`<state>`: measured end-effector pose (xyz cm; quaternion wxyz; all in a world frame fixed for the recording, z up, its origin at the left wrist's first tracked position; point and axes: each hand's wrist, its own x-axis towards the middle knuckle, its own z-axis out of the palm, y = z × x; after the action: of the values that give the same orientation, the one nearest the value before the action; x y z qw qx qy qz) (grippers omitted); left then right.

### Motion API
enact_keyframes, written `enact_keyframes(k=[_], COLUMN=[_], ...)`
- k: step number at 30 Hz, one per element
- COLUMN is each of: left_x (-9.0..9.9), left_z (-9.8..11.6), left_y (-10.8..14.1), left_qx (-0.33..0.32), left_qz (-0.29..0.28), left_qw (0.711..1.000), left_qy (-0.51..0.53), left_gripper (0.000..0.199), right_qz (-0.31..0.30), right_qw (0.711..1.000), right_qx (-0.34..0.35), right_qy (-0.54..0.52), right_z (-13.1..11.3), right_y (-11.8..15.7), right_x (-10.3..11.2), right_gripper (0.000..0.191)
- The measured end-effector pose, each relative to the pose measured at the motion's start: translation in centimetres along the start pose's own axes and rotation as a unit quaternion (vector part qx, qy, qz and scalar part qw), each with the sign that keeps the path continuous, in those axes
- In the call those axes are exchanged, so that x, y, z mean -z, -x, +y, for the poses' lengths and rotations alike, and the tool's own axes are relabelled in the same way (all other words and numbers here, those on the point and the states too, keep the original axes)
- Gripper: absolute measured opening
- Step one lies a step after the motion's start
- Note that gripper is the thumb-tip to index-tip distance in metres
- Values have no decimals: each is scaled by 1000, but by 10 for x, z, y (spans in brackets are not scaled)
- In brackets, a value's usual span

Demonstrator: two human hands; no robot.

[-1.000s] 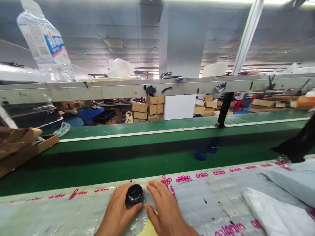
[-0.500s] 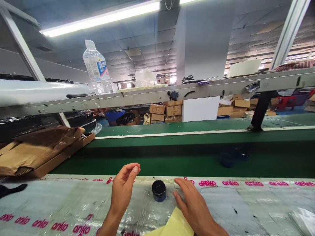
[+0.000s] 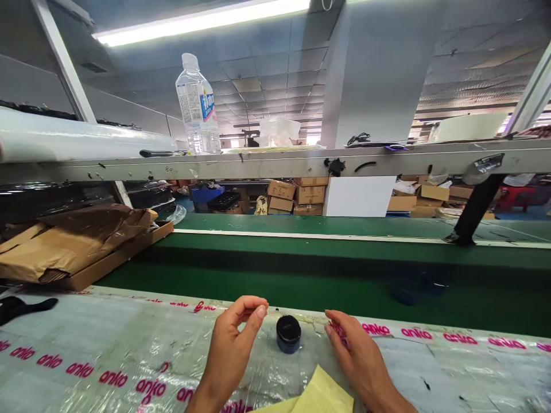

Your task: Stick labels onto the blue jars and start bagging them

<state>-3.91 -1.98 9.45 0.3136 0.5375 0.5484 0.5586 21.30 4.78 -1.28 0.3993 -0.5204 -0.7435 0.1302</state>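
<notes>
A small round jar (image 3: 288, 334) with a black lid and a dark blue body stands upright on the plastic-covered bench, between my two hands. My left hand (image 3: 239, 347) is just left of it, fingers loosely curved and thumb tip near the index finger, holding nothing I can see. On the jar's other side, my right hand (image 3: 359, 353) has its fingers stretched forward and thumb apart, clear of the jar. Yellow paper sheets (image 3: 325, 393) lie below the jar, close to my right wrist; the hand partly overlaps their edge.
Beyond the bench runs a green belt (image 3: 258, 281) carrying dark, blurred bluish items (image 3: 404, 291). An open cardboard box (image 3: 116, 261) with brown paper sits at left. A metal shelf rail (image 3: 267, 164) crosses above, holding a water bottle (image 3: 198, 109). A black object (image 3: 26, 308) lies far left.
The view has shifted, so most things appear farther right. My left hand has come nearer the jar, while my right hand sits slightly farther from it. The jar stays on the bench.
</notes>
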Motion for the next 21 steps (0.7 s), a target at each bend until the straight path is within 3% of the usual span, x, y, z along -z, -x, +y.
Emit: enact_keyframes(k=[5,10,15,18,21], left_x=[4,-3,-6,-5,-7], left_z=[-26,-48,-56,-58,-58], left_y=[-10,-10,-3,-3,-3], left_qx=[31,30,-1,-4,-4], left_qz=[25,42,21,13,18], left_qw=[999,999,997,996,996], left_qy=[32,5,-72,-85,-92], left_gripper=[39,38,36,40,42], right_qz=[-79,-185,-176,-135,-92], right_qw=[997,982,984,988,986], right_qx=[-15,29,-7,-26,-73], right_qy=[-12,-11,42,67,115], right_z=[-18,-59,-73,-60,-30], right_y=[3,-3,-11,-15,-16], right_x=[-1,-18,-34,-15,24], right_gripper=[48,78,70,70,69])
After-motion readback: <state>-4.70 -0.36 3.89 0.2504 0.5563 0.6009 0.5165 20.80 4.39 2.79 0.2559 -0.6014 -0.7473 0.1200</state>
